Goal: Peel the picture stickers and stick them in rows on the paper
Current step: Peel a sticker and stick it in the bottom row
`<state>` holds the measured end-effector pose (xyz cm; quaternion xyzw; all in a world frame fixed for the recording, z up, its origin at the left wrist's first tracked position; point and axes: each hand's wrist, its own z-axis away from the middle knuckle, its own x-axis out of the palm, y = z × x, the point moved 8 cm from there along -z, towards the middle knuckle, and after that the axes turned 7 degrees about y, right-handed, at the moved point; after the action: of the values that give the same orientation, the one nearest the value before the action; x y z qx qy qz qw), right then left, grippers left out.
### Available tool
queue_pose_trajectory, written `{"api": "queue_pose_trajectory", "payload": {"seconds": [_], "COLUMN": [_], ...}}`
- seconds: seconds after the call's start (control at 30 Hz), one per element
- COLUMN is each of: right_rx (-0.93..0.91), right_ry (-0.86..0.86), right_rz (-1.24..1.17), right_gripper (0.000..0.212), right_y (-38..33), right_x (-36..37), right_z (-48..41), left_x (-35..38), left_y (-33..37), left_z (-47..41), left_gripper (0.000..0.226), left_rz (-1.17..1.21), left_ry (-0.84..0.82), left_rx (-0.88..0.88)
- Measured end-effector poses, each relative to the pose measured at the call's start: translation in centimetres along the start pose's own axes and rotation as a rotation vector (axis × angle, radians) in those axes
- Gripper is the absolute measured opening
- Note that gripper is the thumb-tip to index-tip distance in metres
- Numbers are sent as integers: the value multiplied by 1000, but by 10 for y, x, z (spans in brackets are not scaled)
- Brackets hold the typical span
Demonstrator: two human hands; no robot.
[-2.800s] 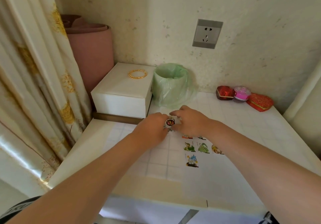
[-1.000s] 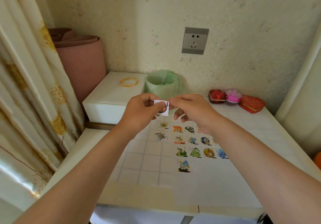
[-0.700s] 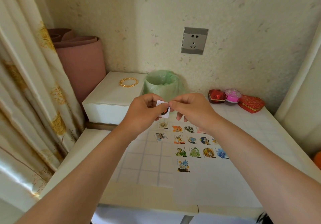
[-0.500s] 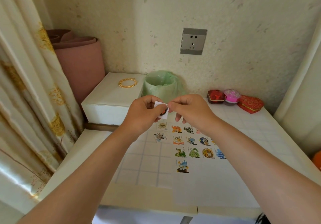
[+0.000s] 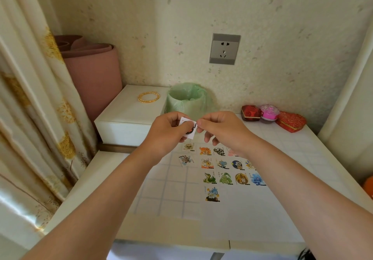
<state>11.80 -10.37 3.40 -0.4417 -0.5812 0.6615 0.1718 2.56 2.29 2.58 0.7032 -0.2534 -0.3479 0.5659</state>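
Sticker is pinched aloft by left hand; its 3 o'clock corner is nipped by right hand, remainder loosely curled. Paper is found at 6 o'clock, below. Peel judged underway.

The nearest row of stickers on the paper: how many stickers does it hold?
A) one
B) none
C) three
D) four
A: a single blue creature sticker sits alone in the nearest row on the paper, just below the row of four stickers.
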Motion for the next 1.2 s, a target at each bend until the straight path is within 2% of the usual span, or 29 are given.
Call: {"api": "queue_pose_trajectory", "payload": {"seconds": [0.2, 0.6, 0.83, 1.07, 1.2], "right_rx": [-124, -195, -123, -26, -30], "right_ry": [24, 38, 17, -58, -48], "right_rz": [240, 254, 206, -34, -29], "right_gripper": [25, 24, 25, 18, 19], "right_y": [-11, -21, -16, -9, -10], "right_x": [2, 0, -1, 1, 3], "right_z": [5, 13, 9, 7, 7], "left_x": [2, 3, 3, 5, 4], "left_y": [2, 4, 4, -3, -5], "left_z": [3, 3, 3, 1, 1], "left_gripper": [6, 5, 7, 8, 8], "left_rz": [-14, -49, -19, 55, 57], "left_ry": [-13, -4, -21, -82, -82], "left_rx": [11, 33, 18, -86, -93]}}
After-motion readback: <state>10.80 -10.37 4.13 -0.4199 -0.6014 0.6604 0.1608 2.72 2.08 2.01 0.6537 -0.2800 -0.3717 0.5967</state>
